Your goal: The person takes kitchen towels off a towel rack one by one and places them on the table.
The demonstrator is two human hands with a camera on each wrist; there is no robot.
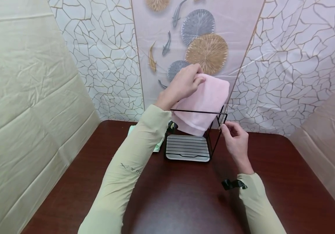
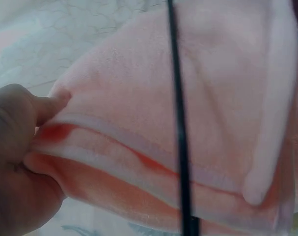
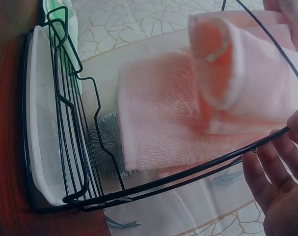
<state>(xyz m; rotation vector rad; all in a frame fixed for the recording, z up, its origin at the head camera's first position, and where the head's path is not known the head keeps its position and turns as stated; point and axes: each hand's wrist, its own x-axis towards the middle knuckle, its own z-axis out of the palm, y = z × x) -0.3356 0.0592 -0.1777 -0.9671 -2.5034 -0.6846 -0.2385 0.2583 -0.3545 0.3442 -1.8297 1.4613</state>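
Nearest the viewer, a pale green left sleeve (image 1: 126,175) slants upward from the lower edge, its dark lettering only partly legible; the matching right sleeve (image 1: 259,198) is likewise cut off below. A small black device (image 1: 229,184) sits at the right cuff, its details hard to make out. Beneath extends a glossy, dark reddish-brown tabletop (image 1: 182,201). The right hand (image 1: 237,139) pinches the right side of a black wire rack (image 1: 196,111) between thumb and fingertips; in the right wrist view this hand is cropped at the margin. A white tray (image 3: 44,123) lies under the rack's lower wires, which partly cover it. Left of the rack, a pale green cloth (image 1: 158,147) shows only in fragments, the left sleeve hiding the rest. The left hand (image 1: 182,84), raised, grips a folded pink towel (image 1: 206,96) near its upper edge; the fingers behind the fabric are concealed. The towel hangs above the tray and behind the rack's top front bar; in the left wrist view a blurred dark bar crosses it. Whether the towel touches the wires cannot be told. Farthest back, a wall hanging (image 1: 167,19) bears printed fish (image 1: 152,58) and round lily-pad motifs (image 1: 206,53), one grey motif partly covered by the left hand
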